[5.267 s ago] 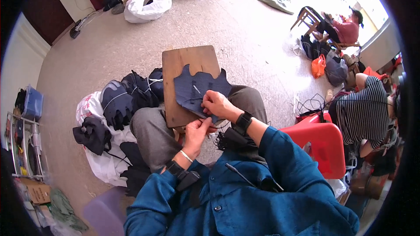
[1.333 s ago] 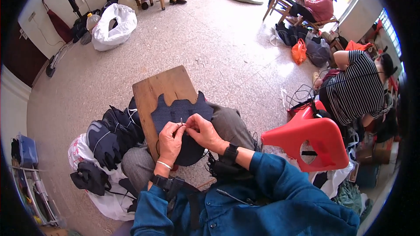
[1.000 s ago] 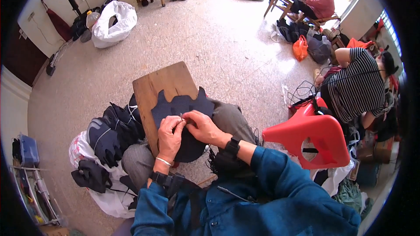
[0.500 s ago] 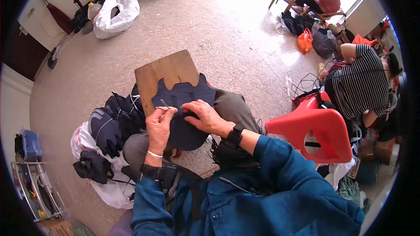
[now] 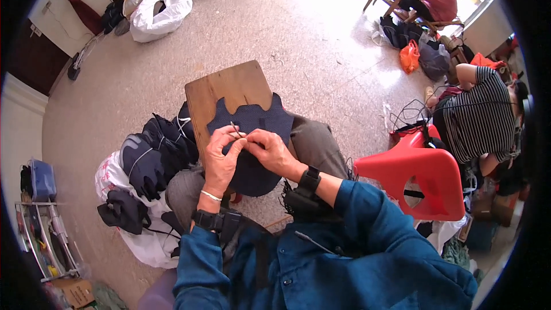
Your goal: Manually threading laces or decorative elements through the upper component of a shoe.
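A dark navy cut fabric piece (image 5: 252, 116) with a scalloped upper edge lies over a wooden board (image 5: 229, 83) and hangs down between my knees. My left hand (image 5: 222, 152) is closed around a thin, pointed metal tool (image 5: 234, 127), whose tip sticks up past the fingers; its exact kind does not show. Pinched fingers of my right hand (image 5: 271, 150) meet the left fingertips above the fabric. Whatever lies between them is too small to make out.
Dark fabric pieces (image 5: 140, 161) are heaped on a white plastic bag (image 5: 146, 241) at my left. A red plastic stool (image 5: 413, 166) stands right, near a person in a striped shirt (image 5: 479, 112). Another person (image 5: 439, 3) sits far right. A white sack (image 5: 160, 14) stands far left.
My right hand has drawn in from the fabric to the left hand, and its fingers have closed. The left hand has risen slightly with the pointed tool. The whole view has shifted a little.
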Available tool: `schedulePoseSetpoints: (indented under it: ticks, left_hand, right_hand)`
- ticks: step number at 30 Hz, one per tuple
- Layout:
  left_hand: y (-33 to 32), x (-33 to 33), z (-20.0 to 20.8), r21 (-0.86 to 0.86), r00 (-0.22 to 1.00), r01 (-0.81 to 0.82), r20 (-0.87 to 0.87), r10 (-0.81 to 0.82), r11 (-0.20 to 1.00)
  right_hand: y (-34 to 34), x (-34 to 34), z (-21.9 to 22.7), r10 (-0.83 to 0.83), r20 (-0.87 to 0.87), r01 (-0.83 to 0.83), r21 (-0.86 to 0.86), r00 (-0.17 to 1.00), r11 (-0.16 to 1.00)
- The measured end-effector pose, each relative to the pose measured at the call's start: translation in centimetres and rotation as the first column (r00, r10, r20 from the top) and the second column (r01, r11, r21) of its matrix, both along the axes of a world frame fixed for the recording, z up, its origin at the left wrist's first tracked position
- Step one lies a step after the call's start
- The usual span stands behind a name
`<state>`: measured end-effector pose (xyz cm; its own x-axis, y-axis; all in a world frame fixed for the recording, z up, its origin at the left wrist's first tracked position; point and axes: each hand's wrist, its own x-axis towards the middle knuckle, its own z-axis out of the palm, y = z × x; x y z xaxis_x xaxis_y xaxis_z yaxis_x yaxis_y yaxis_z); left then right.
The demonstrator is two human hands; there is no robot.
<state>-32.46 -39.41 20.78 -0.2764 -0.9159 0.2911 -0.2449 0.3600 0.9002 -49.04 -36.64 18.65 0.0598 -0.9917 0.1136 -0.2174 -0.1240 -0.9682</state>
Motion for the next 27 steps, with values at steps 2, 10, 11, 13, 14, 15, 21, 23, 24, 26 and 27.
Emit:
schedulePoseSetpoints:
  ticks: [2,10,11,13,14,15,21,23,24,26,27]
  left_hand:
    - [1.1,1.6,0.5,-0.063,0.978,-0.085,0.186,0.096,0.994]
    - [5.7,3.6,-1.0,-0.086,0.791,-0.127,0.592,0.153,0.988]
    - [5.6,3.5,-1.3,-0.042,0.806,-0.136,0.576,0.135,0.990]
    - [5.6,3.5,-1.4,-0.096,0.789,-0.134,0.592,0.165,0.986]
    - [5.6,3.4,-1.3,-0.037,0.839,-0.174,0.518,0.168,0.984]
    - [5.6,3.4,-0.9,0.074,0.856,-0.238,0.488,0.173,0.969]
    - [7.1,4.1,2.5,0.698,0.883,0.096,-0.389,0.263,0.710]
    - [8.0,4.7,3.3,0.735,0.949,0.125,-0.285,0.135,0.667]
    - [8.4,4.8,3.3,0.753,0.923,0.149,-0.338,0.183,0.641]
    - [9.5,4.5,2.9,0.775,0.897,0.210,-0.395,0.197,0.596]
    - [10.2,4.2,2.5,0.798,0.865,0.252,-0.439,0.241,0.548]
  right_hand:
    - [-0.4,-0.5,-0.2,-0.023,-0.087,0.022,-0.021,0.996,1.000]
    - [-1.9,-2.0,-0.3,0.038,0.101,-0.064,0.271,0.994,0.960]
    - [-1.8,-1.9,-0.4,0.042,0.124,-0.072,0.247,0.991,0.966]
    - [-1.6,-1.6,-0.6,0.002,0.074,-0.021,0.256,0.997,0.966]
    - [-1.5,-1.6,-0.6,-0.003,0.091,-0.019,0.237,0.996,0.971]
    - [-1.5,-1.5,-0.7,-0.004,0.055,-0.008,0.205,0.998,0.979]
    - [-1.6,-1.5,-1.0,-0.008,-0.060,0.014,0.101,0.998,0.995]
    - [-1.6,-1.6,-1.0,-0.009,-0.056,0.015,0.103,0.998,0.995]
    - [-1.6,-1.6,-0.9,-0.028,0.040,0.022,0.157,0.999,0.987]
    - [-1.6,-1.5,-0.9,-0.050,0.134,0.021,0.208,0.990,0.978]
    - [-1.6,-1.5,-0.9,-0.083,0.174,0.042,0.225,0.981,0.973]
